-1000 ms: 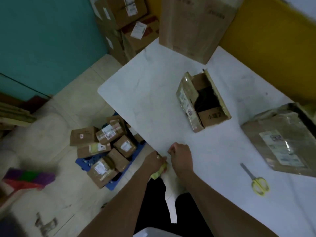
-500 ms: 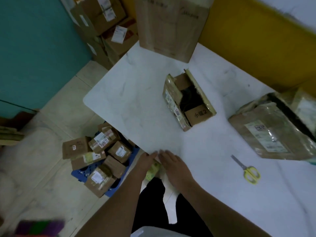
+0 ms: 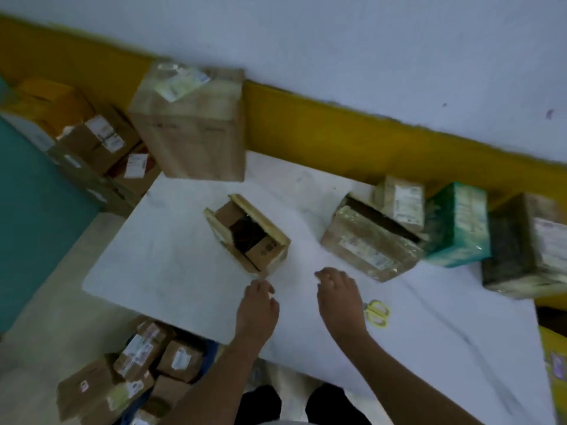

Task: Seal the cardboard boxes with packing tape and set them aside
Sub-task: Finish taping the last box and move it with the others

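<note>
A small open cardboard box (image 3: 248, 237) stands in the middle of the white table (image 3: 171, 265), flaps up, with something dark inside. My left hand (image 3: 257, 308) hovers just in front of the box with fingers loosely curled, holding nothing. My right hand (image 3: 337, 292) is a little to the right, also empty with relaxed fingers, between the small box and a larger taped box (image 3: 371, 243). No tape roll is visible.
Yellow-handled scissors (image 3: 376, 312) lie just right of my right hand. A tall carton (image 3: 190, 124) stands at the table's back. A green box (image 3: 460, 225) and more parcels (image 3: 527, 246) line the right. Several small parcels (image 3: 135, 372) sit on the floor at the left.
Both hands have left the table's near edge and moved forward over the table toward the small open box. The camera has tilted up, bringing the right-hand parcels into view.
</note>
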A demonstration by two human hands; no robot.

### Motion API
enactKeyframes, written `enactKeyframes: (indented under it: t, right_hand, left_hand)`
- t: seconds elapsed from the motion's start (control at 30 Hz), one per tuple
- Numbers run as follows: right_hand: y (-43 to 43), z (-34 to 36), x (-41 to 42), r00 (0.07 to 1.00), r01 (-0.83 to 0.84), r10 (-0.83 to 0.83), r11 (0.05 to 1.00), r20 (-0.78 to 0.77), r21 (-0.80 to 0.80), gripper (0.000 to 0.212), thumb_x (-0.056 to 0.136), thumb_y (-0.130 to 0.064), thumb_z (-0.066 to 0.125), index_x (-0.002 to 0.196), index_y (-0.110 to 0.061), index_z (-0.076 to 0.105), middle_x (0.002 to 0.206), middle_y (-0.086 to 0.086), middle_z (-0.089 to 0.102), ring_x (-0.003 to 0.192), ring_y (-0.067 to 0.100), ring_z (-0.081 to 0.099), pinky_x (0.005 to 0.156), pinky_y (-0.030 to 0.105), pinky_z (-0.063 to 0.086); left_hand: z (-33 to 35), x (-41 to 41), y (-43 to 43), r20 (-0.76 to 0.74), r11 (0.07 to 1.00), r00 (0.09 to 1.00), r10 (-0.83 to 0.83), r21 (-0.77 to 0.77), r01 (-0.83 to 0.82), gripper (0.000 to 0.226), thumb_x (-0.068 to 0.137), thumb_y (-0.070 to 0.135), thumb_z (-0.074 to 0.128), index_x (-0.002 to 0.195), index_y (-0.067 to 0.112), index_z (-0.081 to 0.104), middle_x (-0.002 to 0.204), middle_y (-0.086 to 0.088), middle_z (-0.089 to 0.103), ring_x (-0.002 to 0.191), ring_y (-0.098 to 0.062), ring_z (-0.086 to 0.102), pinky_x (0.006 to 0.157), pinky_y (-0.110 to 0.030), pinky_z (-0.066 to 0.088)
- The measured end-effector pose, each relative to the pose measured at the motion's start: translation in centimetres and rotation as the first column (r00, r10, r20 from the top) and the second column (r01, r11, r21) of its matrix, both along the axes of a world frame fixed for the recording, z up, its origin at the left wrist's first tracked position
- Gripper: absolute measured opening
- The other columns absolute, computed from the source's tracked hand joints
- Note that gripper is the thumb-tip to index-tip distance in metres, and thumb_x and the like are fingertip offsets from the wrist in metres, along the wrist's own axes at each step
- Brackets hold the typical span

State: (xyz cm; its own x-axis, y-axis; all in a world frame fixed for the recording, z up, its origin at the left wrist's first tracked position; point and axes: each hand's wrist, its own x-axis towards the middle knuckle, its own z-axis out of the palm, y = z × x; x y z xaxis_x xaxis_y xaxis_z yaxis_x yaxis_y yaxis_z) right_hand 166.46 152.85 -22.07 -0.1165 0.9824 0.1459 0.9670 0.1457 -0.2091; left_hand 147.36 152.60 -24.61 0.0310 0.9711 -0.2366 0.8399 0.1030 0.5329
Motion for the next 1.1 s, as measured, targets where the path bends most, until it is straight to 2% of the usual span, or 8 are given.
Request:
enactKeyframes:
  t: [0.2, 0.47, 0.57, 0.7, 0.8, 0.87, 0.97, 1.1]
  right_hand:
    - [7.1, 7.0, 9.6, 0.929, 0.370, -0.369, 0.929, -0.018, 0.016, 0.046, 0.085, -0.008, 0.064, 0.130, -0.011, 0.057, 0.129, 0.010, 0.057, 0.111, 0.031, 0.056, 0.090, 0.041, 0.050]
    - [10.4, 7.7, 12.6, 0.975, 0.217, -0.215, 0.874, 0.054, -0.435, 0.027, 0.087, -0.044, 0.055, 0.106, -0.027, 0.063, 0.096, -0.001, 0.066, 0.085, 0.020, 0.062, 0.070, 0.030, 0.051]
    - [9.9, 7.8, 12.2, 0.973, 0.220, -0.222, 0.832, 0.057, -0.510, 0.015, 0.086, -0.037, 0.055, 0.089, -0.024, 0.061, 0.078, -0.005, 0.058, 0.075, 0.016, 0.059, 0.063, 0.027, 0.048]
    - [7.7, 8.3, 11.8, 0.926, 0.271, -0.365, 0.821, -0.098, -0.503, 0.017, 0.087, -0.032, 0.057, 0.087, -0.018, 0.067, 0.078, -0.002, 0.063, 0.076, 0.019, 0.063, 0.064, 0.028, 0.049]
    - [5.8, 9.5, 10.9, 0.942, 0.250, -0.325, 0.843, -0.082, -0.476, 0.022, 0.093, -0.028, 0.051, 0.075, -0.020, 0.060, 0.069, -0.005, 0.057, 0.073, 0.017, 0.062, 0.053, 0.024, 0.038]
    - [4.6, 10.8, 9.7, 0.955, 0.226, -0.290, 0.846, -0.061, -0.482, 0.028, 0.097, -0.020, 0.048, 0.069, -0.022, 0.052, 0.074, -0.006, 0.059, 0.083, 0.017, 0.066, 0.059, 0.022, 0.037]
    - [2.7, 11.7, 8.1, 0.968, 0.155, -0.232, 0.857, -0.100, -0.491, 0.020, 0.099, -0.021, 0.047, 0.097, -0.016, 0.066, 0.103, 0.001, 0.069, 0.097, 0.018, 0.066, 0.071, 0.023, 0.041]
    - [0.6, 11.7, 7.8, 0.918, 0.009, -0.189, 0.888, -0.348, -0.459, 0.022, 0.093, -0.040, 0.053, 0.097, -0.025, 0.068, 0.086, -0.007, 0.067, 0.086, 0.015, 0.064, 0.072, 0.026, 0.047]
  left_hand:
    - [4.1, 7.6, 3.8, 0.209, 0.984, 0.963, -0.171, 0.085, 0.156, 0.013, 0.093, 0.015, 0.050, 0.101, 0.022, 0.057, 0.097, 0.005, 0.052, 0.084, -0.010, 0.054, 0.072, -0.023, 0.046]
    - [8.1, 12.5, 6.3, 0.316, 0.992, 0.946, -0.068, -0.081, 0.098, 0.012, 0.095, 0.018, 0.047, 0.099, 0.026, 0.056, 0.085, 0.009, 0.054, 0.069, -0.004, 0.051, 0.062, -0.020, 0.040]
    - [8.8, 13.7, 6.4, 0.380, 0.979, 0.924, 0.036, -0.199, 0.043, 0.013, 0.095, 0.020, 0.048, 0.101, 0.027, 0.057, 0.094, 0.001, 0.065, 0.082, -0.015, 0.063, 0.074, -0.034, 0.054]
    - [10.3, 16.1, 6.9, 0.434, 0.948, 0.878, 0.201, -0.312, -0.063, 0.028, 0.100, 0.028, 0.045, 0.115, 0.008, 0.060, 0.106, -0.011, 0.064, 0.096, -0.024, 0.062, 0.092, -0.044, 0.052]
    - [12.3, 18.9, 7.0, 0.451, 0.916, 0.841, 0.301, -0.382, -0.123, 0.037, 0.102, 0.032, 0.041, 0.118, 0.006, 0.061, 0.108, -0.019, 0.061, 0.097, -0.028, 0.060, 0.091, -0.040, 0.051]
    - [13.4, 20.4, 6.6, 0.467, 0.881, 0.795, 0.387, -0.442, -0.169, 0.036, 0.101, 0.035, 0.042, 0.113, 0.007, 0.061, 0.110, -0.015, 0.060, 0.105, -0.029, 0.058, 0.099, -0.044, 0.048]
    - [14.2, 20.4, 6.1, 0.430, 0.921, 0.833, 0.348, -0.322, -0.219, 0.064, 0.088, 0.052, 0.048, 0.139, 0.013, 0.049, 0.134, -0.009, 0.056, 0.121, -0.029, 0.054, 0.107, -0.045, 0.043]
    - [13.8, 17.6, 6.2, 0.284, 0.885, 0.893, 0.348, -0.415, -0.213, 0.037, 0.100, 0.026, 0.039, 0.120, 0.000, 0.057, 0.121, -0.020, 0.062, 0.107, -0.034, 0.061, 0.095, -0.043, 0.052]
